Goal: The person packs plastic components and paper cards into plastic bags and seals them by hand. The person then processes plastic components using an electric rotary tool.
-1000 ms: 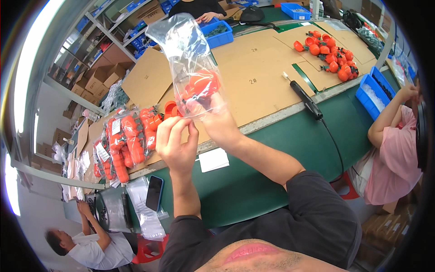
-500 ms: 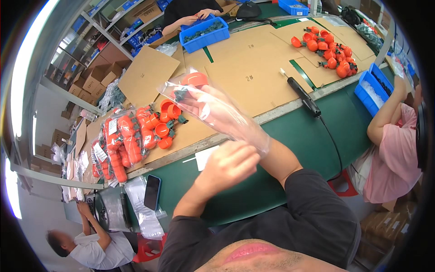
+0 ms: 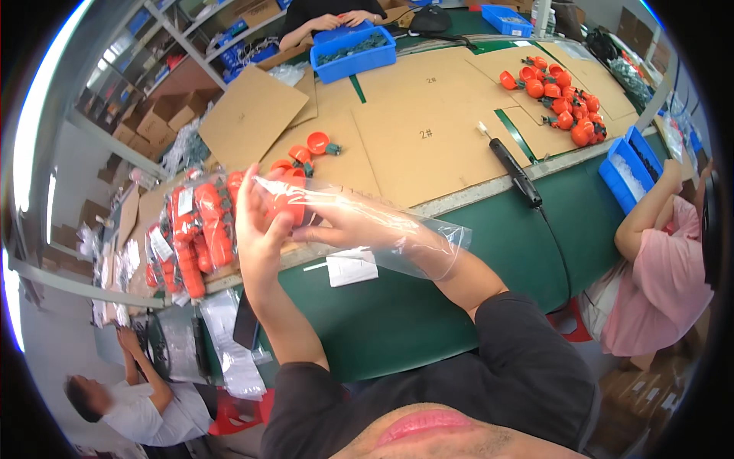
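Observation:
A long clear plastic bag (image 3: 375, 206) is pulled over my right hand (image 3: 340, 218) and wrist. At the bag's far end a red plastic cup (image 3: 290, 197) sits between my two hands. My right fingers reach to this cup inside the bag, with the thumb below it. My left hand (image 3: 260, 229) closes round the bag's end and the cup from the left, fingers upright and thumb toward the cup. Just beyond lie loose red cups with dark green fittings, one red cup (image 3: 318, 142) standing apart. Packed bags of red cups (image 3: 206, 229) lie to the left.
Cardboard sheets (image 3: 413, 157) cover the green table (image 3: 397, 321). A black electric screwdriver (image 3: 514, 172) with a cord lies right of centre, near a red cup pile (image 3: 566, 96). White paper (image 3: 352, 268), flat plastic bags (image 3: 229, 336) and a phone (image 3: 246, 325) lie near me. Co-workers sit around.
My left hand has moved from the bag's opening at my right wrist to its far end, round the cup. My right hand with the bag has come lower and nearer.

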Demonstrator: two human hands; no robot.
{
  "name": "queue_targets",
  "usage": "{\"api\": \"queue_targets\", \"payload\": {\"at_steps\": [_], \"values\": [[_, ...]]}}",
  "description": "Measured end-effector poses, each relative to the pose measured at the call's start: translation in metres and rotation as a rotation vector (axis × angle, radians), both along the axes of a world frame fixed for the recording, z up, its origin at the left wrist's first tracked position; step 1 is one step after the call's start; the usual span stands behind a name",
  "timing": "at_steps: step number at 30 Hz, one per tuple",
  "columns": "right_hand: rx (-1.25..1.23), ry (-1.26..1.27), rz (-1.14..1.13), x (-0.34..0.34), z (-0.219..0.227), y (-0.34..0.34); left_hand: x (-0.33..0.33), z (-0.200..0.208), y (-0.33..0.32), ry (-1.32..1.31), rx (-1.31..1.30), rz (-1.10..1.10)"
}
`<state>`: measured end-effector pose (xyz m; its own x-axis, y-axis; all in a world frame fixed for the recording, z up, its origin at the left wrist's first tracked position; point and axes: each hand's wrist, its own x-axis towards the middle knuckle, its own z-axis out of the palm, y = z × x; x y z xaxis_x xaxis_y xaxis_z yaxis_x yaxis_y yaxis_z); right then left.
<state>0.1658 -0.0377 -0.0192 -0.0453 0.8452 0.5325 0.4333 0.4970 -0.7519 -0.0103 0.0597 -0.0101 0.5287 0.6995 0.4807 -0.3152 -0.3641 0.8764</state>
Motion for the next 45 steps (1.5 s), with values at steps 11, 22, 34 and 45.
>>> {"api": "queue_targets", "payload": {"at_steps": [11,22,34,45], "values": [[0.144,0.397,-0.116,0.040,0.004,-0.003,-0.079,-0.005,0.101,-0.687,-0.379,0.343],[-0.166,-0.444,-0.416,-0.008,-0.176,0.177,-0.080,-0.001,0.097,-0.890,-0.573,0.269],[0.035,0.346,-0.115,0.114,-0.008,-0.037,-0.061,-0.014,0.102,-0.469,-0.387,0.210],[-0.188,-0.021,-0.351,0.073,-0.032,-0.156,0.001,-0.092,0.063,0.171,-0.274,0.083]]}}
